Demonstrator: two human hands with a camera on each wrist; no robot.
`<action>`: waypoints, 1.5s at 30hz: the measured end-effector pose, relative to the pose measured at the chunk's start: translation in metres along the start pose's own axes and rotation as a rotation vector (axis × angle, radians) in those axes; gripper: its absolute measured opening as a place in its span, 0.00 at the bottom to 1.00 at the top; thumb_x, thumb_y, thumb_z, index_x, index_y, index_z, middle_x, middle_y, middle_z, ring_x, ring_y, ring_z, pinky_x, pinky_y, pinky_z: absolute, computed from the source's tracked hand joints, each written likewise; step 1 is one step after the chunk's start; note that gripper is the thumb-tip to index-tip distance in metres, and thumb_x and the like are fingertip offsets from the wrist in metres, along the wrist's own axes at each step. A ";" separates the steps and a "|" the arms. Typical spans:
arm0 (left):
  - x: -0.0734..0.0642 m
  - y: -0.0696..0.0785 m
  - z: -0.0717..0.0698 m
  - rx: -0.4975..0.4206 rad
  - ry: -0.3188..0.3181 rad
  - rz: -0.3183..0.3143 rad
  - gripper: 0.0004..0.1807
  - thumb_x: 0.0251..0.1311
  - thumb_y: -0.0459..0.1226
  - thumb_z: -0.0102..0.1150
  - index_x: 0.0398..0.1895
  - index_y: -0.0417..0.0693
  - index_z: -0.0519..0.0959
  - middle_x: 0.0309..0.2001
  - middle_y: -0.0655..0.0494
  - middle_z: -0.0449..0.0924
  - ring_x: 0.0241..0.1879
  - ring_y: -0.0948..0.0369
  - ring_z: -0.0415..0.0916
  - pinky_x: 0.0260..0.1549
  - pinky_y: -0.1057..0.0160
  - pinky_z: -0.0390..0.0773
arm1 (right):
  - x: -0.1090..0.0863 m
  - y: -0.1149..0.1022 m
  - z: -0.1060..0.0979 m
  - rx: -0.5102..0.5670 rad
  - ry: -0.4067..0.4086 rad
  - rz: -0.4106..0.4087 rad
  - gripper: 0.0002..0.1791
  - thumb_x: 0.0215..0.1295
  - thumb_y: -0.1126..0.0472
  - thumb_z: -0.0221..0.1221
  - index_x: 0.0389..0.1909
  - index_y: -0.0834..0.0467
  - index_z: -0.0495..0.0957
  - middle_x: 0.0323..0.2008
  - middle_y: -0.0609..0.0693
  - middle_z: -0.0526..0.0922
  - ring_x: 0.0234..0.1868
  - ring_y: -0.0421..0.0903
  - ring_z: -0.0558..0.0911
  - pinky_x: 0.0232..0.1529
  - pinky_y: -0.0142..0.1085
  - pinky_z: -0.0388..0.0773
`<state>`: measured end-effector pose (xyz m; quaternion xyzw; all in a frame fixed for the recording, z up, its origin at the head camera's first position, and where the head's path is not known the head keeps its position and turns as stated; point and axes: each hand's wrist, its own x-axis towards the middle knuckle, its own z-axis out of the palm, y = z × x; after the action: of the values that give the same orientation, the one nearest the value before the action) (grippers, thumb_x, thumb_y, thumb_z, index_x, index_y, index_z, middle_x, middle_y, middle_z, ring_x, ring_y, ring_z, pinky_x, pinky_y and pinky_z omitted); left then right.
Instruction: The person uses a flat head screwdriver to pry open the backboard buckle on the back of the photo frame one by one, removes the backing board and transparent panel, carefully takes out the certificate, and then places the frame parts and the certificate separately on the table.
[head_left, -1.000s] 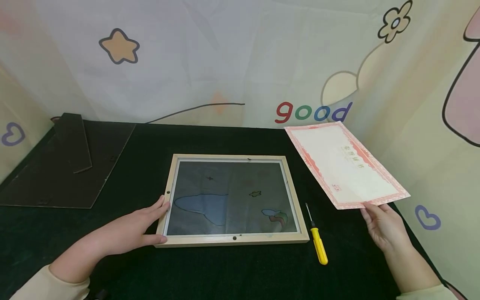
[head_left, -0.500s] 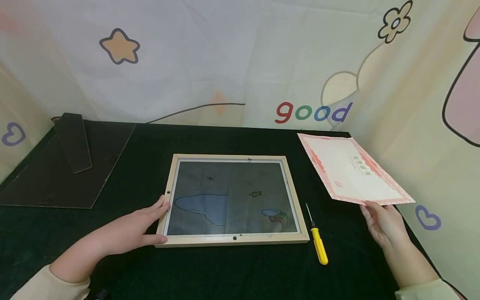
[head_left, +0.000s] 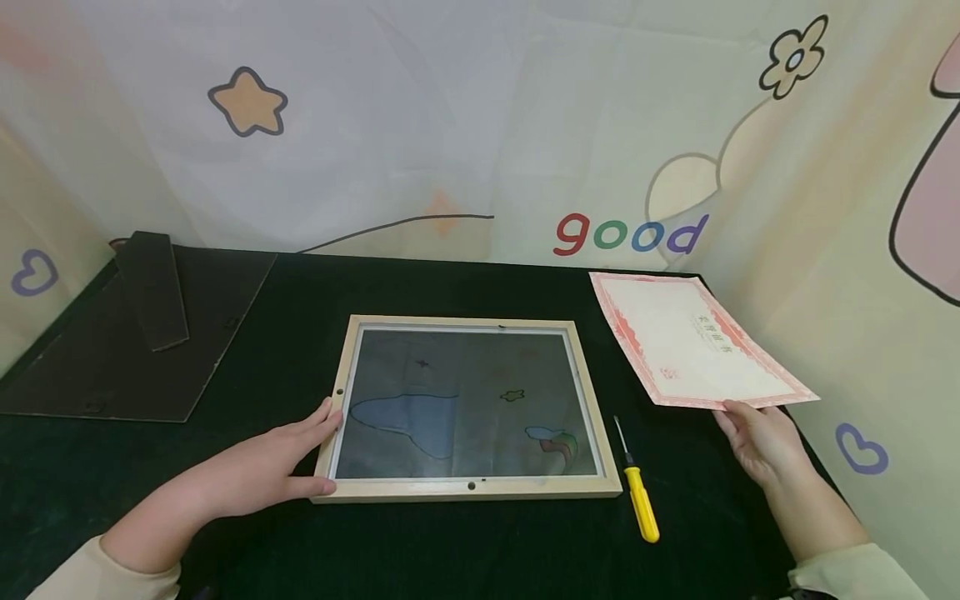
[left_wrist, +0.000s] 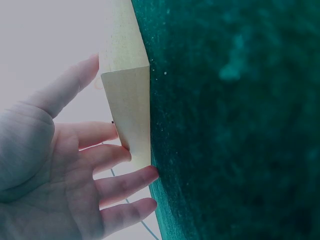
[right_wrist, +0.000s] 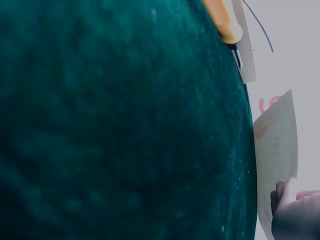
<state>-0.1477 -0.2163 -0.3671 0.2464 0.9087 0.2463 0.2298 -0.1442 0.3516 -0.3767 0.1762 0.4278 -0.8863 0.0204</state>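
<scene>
A pale wooden picture frame (head_left: 540, 487) lies flat on the dark green cloth, with a clear pane (head_left: 472, 367) that reflects the backdrop. At its near left corner, my left hand (head_left: 258, 471) rests against the side with thumb and fingers extended. The left wrist view shows those fingers (left_wrist: 120, 187) by the frame's corner (left_wrist: 127, 100). Between thumb and fingers my right hand (head_left: 768, 446) pinches the near edge of a white certificate (head_left: 675, 333) with a red patterned border. This certificate (right_wrist: 280, 145) appears edge-on in the right wrist view.
A yellow-handled screwdriver (head_left: 641, 504) lies just right of the frame. On the left is a black backing board (head_left: 82, 367) with its stand leg (head_left: 153, 292) on top. A printed cloth backdrop (head_left: 390, 125) rises behind the table and along both sides.
The certificate has come down at its far end, and now tilts lower over the table's right side. My left hand stays at the frame. The head view has shifted slightly.
</scene>
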 end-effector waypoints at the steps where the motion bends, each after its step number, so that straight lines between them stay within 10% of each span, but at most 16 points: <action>1: 0.000 0.000 0.000 0.001 -0.002 -0.002 0.50 0.53 0.58 0.59 0.72 0.42 0.51 0.72 0.40 0.43 0.65 0.42 0.56 0.53 0.42 0.67 | 0.001 0.000 0.000 -0.016 0.004 0.008 0.48 0.66 0.73 0.50 0.73 0.41 0.32 0.38 0.49 0.82 0.39 0.46 0.84 0.46 0.34 0.75; 17: 0.001 0.002 -0.002 0.006 -0.004 -0.027 0.50 0.53 0.59 0.59 0.72 0.43 0.51 0.72 0.40 0.43 0.64 0.42 0.57 0.53 0.42 0.67 | 0.004 -0.009 -0.003 -0.275 0.049 0.173 0.11 0.66 0.62 0.56 0.46 0.52 0.66 0.31 0.48 0.81 0.32 0.40 0.82 0.39 0.29 0.78; 22: 0.000 0.003 -0.002 -0.002 -0.010 -0.036 0.50 0.53 0.58 0.59 0.72 0.43 0.51 0.72 0.40 0.43 0.65 0.42 0.56 0.53 0.42 0.67 | -0.004 -0.003 0.001 -0.321 0.107 0.117 0.34 0.65 0.56 0.57 0.67 0.42 0.49 0.52 0.47 0.69 0.40 0.40 0.81 0.45 0.32 0.77; 26: -0.001 0.003 0.000 -0.014 -0.018 -0.043 0.50 0.53 0.58 0.59 0.72 0.43 0.50 0.72 0.41 0.43 0.65 0.43 0.56 0.54 0.42 0.66 | -0.014 0.005 0.011 -0.539 0.131 0.025 0.50 0.70 0.51 0.48 0.67 0.46 0.13 0.71 0.55 0.29 0.45 0.34 0.74 0.47 0.29 0.74; 29: -0.001 0.003 0.001 -0.014 -0.022 -0.050 0.50 0.53 0.58 0.59 0.72 0.43 0.50 0.72 0.41 0.43 0.65 0.43 0.56 0.54 0.42 0.66 | -0.020 0.013 0.023 -0.739 0.140 -0.026 0.51 0.71 0.48 0.45 0.63 0.50 0.07 0.68 0.54 0.13 0.48 0.32 0.71 0.47 0.25 0.73; 38: 0.001 0.003 0.000 -0.008 -0.016 -0.037 0.51 0.52 0.58 0.60 0.72 0.43 0.51 0.72 0.41 0.43 0.65 0.43 0.55 0.54 0.42 0.66 | -0.026 0.035 0.055 -1.092 -0.192 -0.038 0.38 0.72 0.48 0.45 0.71 0.64 0.41 0.70 0.65 0.49 0.54 0.47 0.73 0.49 0.30 0.72; 45: 0.001 0.003 -0.002 -0.027 -0.017 -0.038 0.52 0.51 0.58 0.61 0.72 0.42 0.50 0.72 0.40 0.42 0.66 0.42 0.55 0.54 0.42 0.65 | -0.027 0.047 0.069 -1.154 -0.450 0.077 0.37 0.70 0.53 0.50 0.70 0.68 0.46 0.65 0.68 0.60 0.42 0.54 0.77 0.44 0.37 0.76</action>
<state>-0.1484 -0.2145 -0.3640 0.2283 0.9078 0.2518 0.2456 -0.1308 0.2662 -0.3635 -0.0390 0.8166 -0.5262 0.2339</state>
